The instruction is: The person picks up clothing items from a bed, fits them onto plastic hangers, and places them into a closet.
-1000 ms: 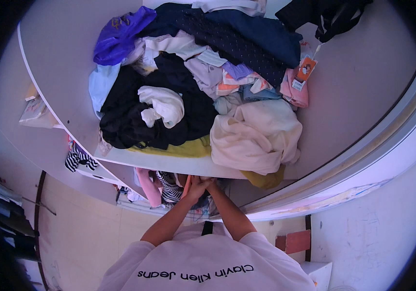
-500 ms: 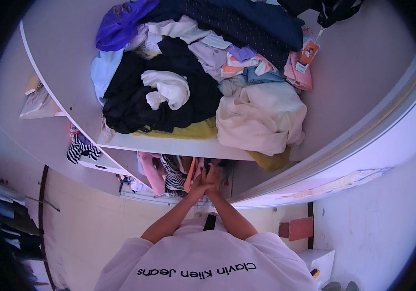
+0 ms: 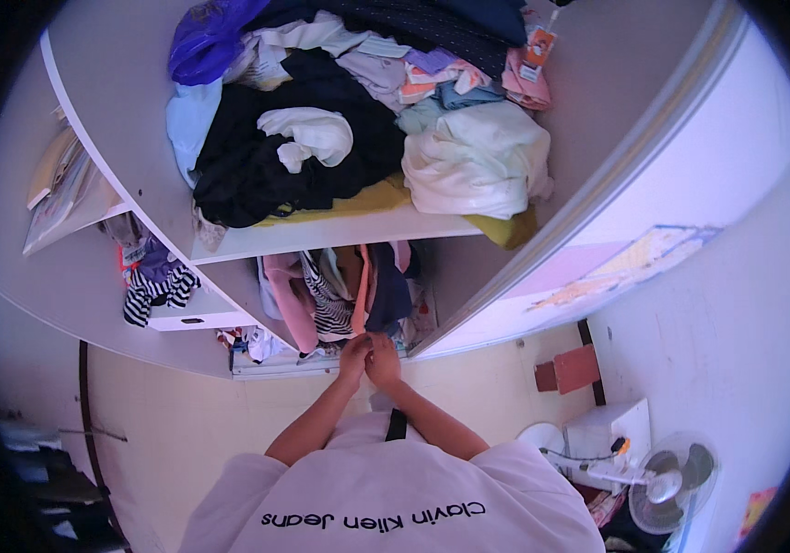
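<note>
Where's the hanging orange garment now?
Head view, slightly left of centre: the orange garment hangs in the lower compartment, the striped garment on its left and the navy garment on its right, just beyond the left hand.

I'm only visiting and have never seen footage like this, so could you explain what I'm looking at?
Of course. There is no machine here: a person works with two bare hands. The view comes from a wide fisheye camera worn on the head, looking down, which is why straight edges bend.

The left hand and right hand are close together, just below a dark navy cloth garment and a flat orange fabric strip. Whether they hold anything, I cannot tell.

Above, on a flat white shelf, lie a heap of black fabric, a crumpled white cloth on top of it, and a bulky off-white cloth bundle to the right.
</note>
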Action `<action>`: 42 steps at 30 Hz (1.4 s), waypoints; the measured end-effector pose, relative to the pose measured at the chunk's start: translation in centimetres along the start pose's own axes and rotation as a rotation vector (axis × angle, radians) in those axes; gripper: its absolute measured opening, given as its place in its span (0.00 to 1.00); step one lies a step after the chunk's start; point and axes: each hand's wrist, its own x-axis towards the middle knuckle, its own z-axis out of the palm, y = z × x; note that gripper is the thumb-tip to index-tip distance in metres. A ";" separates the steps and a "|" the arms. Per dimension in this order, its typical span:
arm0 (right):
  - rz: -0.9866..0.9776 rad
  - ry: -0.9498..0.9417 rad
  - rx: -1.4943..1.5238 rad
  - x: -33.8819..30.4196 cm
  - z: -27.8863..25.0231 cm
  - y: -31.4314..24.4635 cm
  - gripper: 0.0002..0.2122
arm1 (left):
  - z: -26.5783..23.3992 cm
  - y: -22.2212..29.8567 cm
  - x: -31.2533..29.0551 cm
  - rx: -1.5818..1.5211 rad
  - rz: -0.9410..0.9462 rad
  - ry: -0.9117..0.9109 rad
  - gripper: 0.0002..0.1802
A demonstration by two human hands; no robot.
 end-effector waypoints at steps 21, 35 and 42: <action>0.651 0.382 0.222 -18.8 -0.9 -7.6 0.10 | -7.3 -6.5 -12.3 0.243 -0.445 -0.329 0.11; 1.404 1.240 0.927 -35.8 -6.0 2.4 0.05 | -7.6 -14.8 -15.4 0.286 -0.833 -0.203 0.04; 1.422 1.404 0.883 -46.7 -7.9 0.7 0.07 | 0.0 -19.8 -24.2 0.516 -0.793 -0.595 0.16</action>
